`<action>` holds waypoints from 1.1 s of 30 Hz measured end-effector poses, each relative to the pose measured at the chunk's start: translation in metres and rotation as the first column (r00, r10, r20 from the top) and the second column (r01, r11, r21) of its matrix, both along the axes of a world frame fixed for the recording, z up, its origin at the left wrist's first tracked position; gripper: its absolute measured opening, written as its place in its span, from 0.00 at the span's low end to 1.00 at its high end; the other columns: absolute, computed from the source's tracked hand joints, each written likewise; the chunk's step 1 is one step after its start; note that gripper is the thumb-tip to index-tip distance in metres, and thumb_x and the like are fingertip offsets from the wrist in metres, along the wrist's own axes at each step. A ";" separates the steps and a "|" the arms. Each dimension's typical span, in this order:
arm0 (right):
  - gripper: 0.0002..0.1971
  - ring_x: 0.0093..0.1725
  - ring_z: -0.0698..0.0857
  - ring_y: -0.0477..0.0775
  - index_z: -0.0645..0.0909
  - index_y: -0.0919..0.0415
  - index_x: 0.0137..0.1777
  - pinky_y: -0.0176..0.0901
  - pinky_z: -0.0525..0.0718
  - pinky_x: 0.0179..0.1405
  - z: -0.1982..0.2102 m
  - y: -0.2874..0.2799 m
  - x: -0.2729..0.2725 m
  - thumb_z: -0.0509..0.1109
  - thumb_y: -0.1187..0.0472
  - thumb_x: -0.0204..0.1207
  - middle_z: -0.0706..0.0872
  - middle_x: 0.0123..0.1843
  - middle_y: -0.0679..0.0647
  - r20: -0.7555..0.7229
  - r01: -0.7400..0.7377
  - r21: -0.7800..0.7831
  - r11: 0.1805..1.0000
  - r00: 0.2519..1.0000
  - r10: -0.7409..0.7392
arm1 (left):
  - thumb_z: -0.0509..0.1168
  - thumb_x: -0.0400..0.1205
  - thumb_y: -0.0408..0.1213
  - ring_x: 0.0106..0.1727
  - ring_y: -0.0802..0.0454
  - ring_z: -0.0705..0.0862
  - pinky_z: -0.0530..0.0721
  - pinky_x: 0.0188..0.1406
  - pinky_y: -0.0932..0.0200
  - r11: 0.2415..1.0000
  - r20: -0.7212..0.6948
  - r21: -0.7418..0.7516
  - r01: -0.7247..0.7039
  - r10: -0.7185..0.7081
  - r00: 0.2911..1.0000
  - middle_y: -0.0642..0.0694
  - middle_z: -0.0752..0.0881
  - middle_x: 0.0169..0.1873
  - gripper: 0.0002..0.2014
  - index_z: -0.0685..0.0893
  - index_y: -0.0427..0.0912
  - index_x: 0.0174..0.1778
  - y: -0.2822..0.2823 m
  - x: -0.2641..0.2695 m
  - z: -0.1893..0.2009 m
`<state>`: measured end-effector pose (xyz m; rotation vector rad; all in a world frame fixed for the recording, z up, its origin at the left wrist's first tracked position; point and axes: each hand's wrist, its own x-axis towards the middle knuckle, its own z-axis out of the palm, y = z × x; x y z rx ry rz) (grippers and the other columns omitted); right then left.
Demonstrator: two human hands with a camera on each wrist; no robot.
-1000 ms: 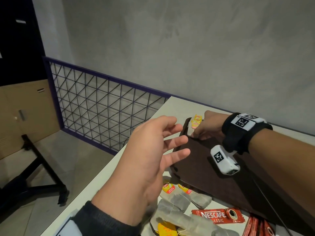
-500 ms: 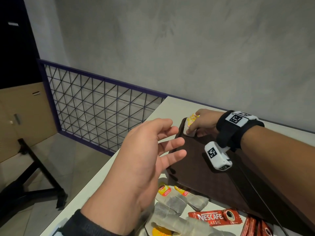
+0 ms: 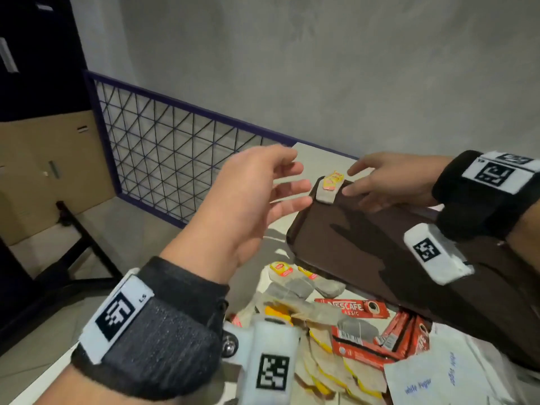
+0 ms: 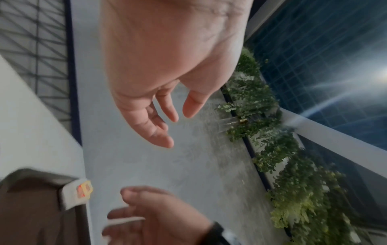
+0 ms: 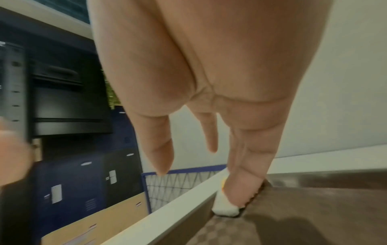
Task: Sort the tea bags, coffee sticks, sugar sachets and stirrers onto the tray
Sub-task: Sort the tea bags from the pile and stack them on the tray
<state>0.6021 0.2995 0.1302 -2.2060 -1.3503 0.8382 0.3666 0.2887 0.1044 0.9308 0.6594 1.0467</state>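
A: Largest first. Dark brown rectangular plastic tray on the pale counter, textured floor, low raised rim. Looks stiff; I'd take it by the rim if it has to shift.

B: Loose stock?

A: Heaped on the counter at the tray's near edge. White paper sugar sachets, flat and limp, likely light; pinch an edge. Red foil coffee sticks, slim, probably slick, so grip across the width. Grey-brown paper tea bags with yellow-and-red tags, soft and easy to tear; lift by the bag body or the tag, gently. Stirrers: can't make any out.

B: Anything sorted yet?

A: One tea bag lies at the tray's far-left corner, draped over the rim, tag hanging outside. Judged not fully seated.

B: Hands?

A: Right hand over that corner, fingers straight and spread, gripping nothing. From the head view, the fingertips sit just beside the bag; from the right wrist view, one finger appears to press on it, though blur leaves that unsure.

B: Left?

A: Left hand raised above the counter near the tray's left edge, palm turned inward, fingers loosely extended, empty, touching nothing.
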 end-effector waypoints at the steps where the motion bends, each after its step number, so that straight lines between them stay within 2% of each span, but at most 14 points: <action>1: 0.25 0.50 0.92 0.64 0.78 0.59 0.72 0.55 0.91 0.56 0.009 -0.021 -0.013 0.79 0.60 0.77 0.87 0.61 0.66 0.022 -0.071 -0.029 0.997 0.997 0.072 | 0.67 0.87 0.35 0.38 0.48 0.90 0.91 0.36 0.57 0.999 -0.028 0.038 -0.006 0.007 1.000 0.41 0.88 0.47 0.04 0.85 0.39 0.53 -0.003 -0.004 0.005; 4: 0.17 0.49 0.93 0.62 0.84 0.56 0.63 0.56 0.92 0.54 0.019 -0.081 -0.050 0.80 0.59 0.75 0.90 0.51 0.60 0.046 -0.275 -0.138 0.951 0.958 0.283 | 0.67 0.87 0.35 0.38 0.47 0.89 0.91 0.38 0.55 0.987 -0.124 0.160 0.007 0.013 0.992 0.42 0.87 0.45 0.03 0.85 0.40 0.51 -0.018 -0.015 0.021; 6: 0.15 0.45 0.91 0.55 0.86 0.55 0.60 0.52 0.93 0.51 0.016 -0.114 -0.071 0.80 0.56 0.75 0.91 0.46 0.57 0.050 -0.386 -0.201 0.900 0.914 0.403 | 0.67 0.87 0.35 0.39 0.45 0.88 0.90 0.39 0.52 0.970 -0.190 0.240 0.035 0.012 0.982 0.42 0.87 0.45 0.02 0.84 0.41 0.50 -0.033 -0.025 0.028; 8: 0.14 0.41 0.89 0.52 0.86 0.51 0.58 0.48 0.91 0.46 0.010 -0.137 -0.088 0.80 0.51 0.75 0.92 0.46 0.58 0.067 -0.459 -0.222 0.861 0.873 0.483 | 0.67 0.87 0.35 0.40 0.45 0.88 0.89 0.39 0.52 0.951 -0.260 0.302 0.071 0.010 0.966 0.41 0.88 0.46 0.03 0.84 0.40 0.52 -0.051 -0.037 0.029; 10: 0.14 0.40 0.88 0.53 0.86 0.45 0.57 0.45 0.89 0.44 0.004 -0.154 -0.099 0.79 0.45 0.74 0.93 0.46 0.55 0.114 -0.476 -0.205 0.855 0.856 0.504 | 0.68 0.87 0.36 0.41 0.47 0.90 0.90 0.40 0.53 0.940 -0.341 0.329 0.092 0.027 0.940 0.41 0.89 0.48 0.04 0.86 0.40 0.52 -0.070 -0.051 0.025; 13: 0.17 0.43 0.88 0.45 0.84 0.41 0.58 0.39 0.85 0.39 0.000 -0.172 -0.112 0.78 0.39 0.72 0.90 0.47 0.46 0.241 -0.480 -0.167 0.861 0.827 0.508 | 0.68 0.86 0.35 0.42 0.48 0.90 0.89 0.41 0.51 0.946 -0.398 0.313 0.083 0.051 0.916 0.41 0.90 0.50 0.04 0.87 0.39 0.52 -0.096 -0.075 0.010; 15: 0.20 0.45 0.85 0.44 0.82 0.41 0.59 0.33 0.78 0.36 -0.003 -0.184 -0.122 0.78 0.36 0.71 0.86 0.49 0.42 0.351 -0.496 -0.167 0.852 0.778 0.521 | 0.69 0.85 0.34 0.41 0.49 0.90 0.87 0.40 0.50 0.958 -0.378 0.281 0.049 0.064 0.924 0.42 0.91 0.49 0.03 0.87 0.40 0.49 -0.116 -0.089 -0.010; 17: 0.24 0.46 0.80 0.43 0.79 0.43 0.60 0.35 0.75 0.36 -0.010 -0.194 -0.131 0.77 0.34 0.70 0.81 0.49 0.40 0.495 -0.522 -0.158 0.838 0.693 0.525 | 0.70 0.84 0.32 0.40 0.50 0.90 0.85 0.36 0.51 0.960 -0.351 0.279 -0.007 0.109 0.930 0.45 0.91 0.45 0.04 0.88 0.43 0.44 -0.139 -0.097 -0.034; 20: 0.24 0.48 0.78 0.48 0.77 0.47 0.61 0.44 0.78 0.41 -0.027 -0.200 -0.143 0.76 0.36 0.72 0.77 0.50 0.46 0.633 -0.546 -0.119 0.829 0.602 0.487 | 0.71 0.83 0.30 0.40 0.52 0.89 0.85 0.36 0.56 0.922 -0.368 0.375 -0.093 0.241 0.898 0.50 0.91 0.42 0.09 0.88 0.49 0.42 -0.161 -0.097 -0.070; 23: 0.15 0.49 0.81 0.56 0.77 0.52 0.60 0.45 0.76 0.38 -0.040 -0.195 -0.151 0.71 0.46 0.79 0.76 0.51 0.50 0.706 -0.535 -0.114 0.837 0.549 0.447 | 0.71 0.82 0.29 0.41 0.51 0.88 0.85 0.40 0.58 0.873 -0.391 0.473 -0.120 0.330 0.859 0.56 0.90 0.43 0.12 0.86 0.55 0.44 -0.174 -0.091 -0.095; 25: 0.09 0.48 0.81 0.58 0.78 0.53 0.58 0.44 0.75 0.36 -0.043 -0.191 -0.152 0.68 0.53 0.82 0.76 0.50 0.52 0.723 -0.519 -0.109 0.848 0.544 0.426 | 0.72 0.81 0.28 0.43 0.56 0.86 0.82 0.41 0.66 0.828 -0.408 0.549 -0.116 0.387 0.827 0.57 0.87 0.45 0.14 0.84 0.56 0.45 -0.179 -0.087 -0.103; 28: 0.07 0.45 0.80 0.57 0.76 0.54 0.48 0.44 0.74 0.35 -0.042 -0.189 -0.150 0.66 0.51 0.82 0.78 0.48 0.53 0.723 -0.490 -0.058 0.870 0.580 0.375 | 0.72 0.79 0.25 0.49 0.58 0.84 0.79 0.43 0.73 0.747 -0.411 0.659 -0.091 0.459 0.788 0.59 0.84 0.48 0.14 0.83 0.53 0.47 -0.182 -0.085 -0.106; 30: 0.10 0.41 0.79 0.54 0.75 0.53 0.44 0.42 0.71 0.32 -0.042 -0.188 -0.149 0.67 0.48 0.81 0.77 0.45 0.52 0.713 -0.460 -0.037 0.887 0.610 0.346 | 0.71 0.79 0.25 0.48 0.58 0.84 0.77 0.43 0.75 0.715 -0.415 0.695 -0.072 0.481 0.772 0.59 0.83 0.47 0.14 0.83 0.51 0.46 -0.184 -0.084 -0.107; 33: 0.09 0.41 0.80 0.55 0.77 0.55 0.44 0.43 0.75 0.34 -0.046 -0.187 -0.149 0.65 0.51 0.82 0.77 0.45 0.52 0.719 -0.430 -0.034 0.902 0.616 0.321 | 0.71 0.79 0.25 0.46 0.58 0.83 0.77 0.41 0.74 0.709 -0.416 0.701 -0.073 0.490 0.766 0.60 0.82 0.44 0.13 0.83 0.51 0.45 -0.185 -0.085 -0.107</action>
